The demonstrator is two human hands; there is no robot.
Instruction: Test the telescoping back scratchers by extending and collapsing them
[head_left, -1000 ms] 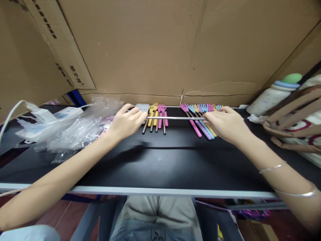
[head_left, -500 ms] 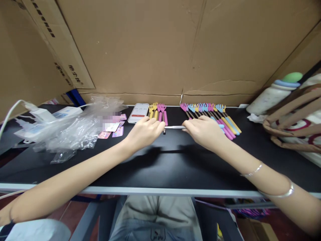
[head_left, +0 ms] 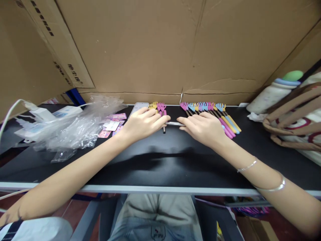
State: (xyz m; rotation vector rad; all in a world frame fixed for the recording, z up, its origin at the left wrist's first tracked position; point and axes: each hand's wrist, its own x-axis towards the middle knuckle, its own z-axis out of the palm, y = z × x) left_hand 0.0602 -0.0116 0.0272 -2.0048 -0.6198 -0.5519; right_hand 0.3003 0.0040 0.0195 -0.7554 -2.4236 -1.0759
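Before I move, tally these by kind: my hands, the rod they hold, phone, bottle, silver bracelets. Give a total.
Hands, left hand and right hand: 2
Rod: 1
Phone: 1
Bottle: 1
Silver bracelets: 2
Total: 7

Pale sleeve (head_left: 47, 229) with dark stripes (head_left: 14, 229), left; thin silver bracelet (head_left: 247, 167), broader bangle (head_left: 278, 188), right; greyish-beige trousers (head_left: 173, 209).
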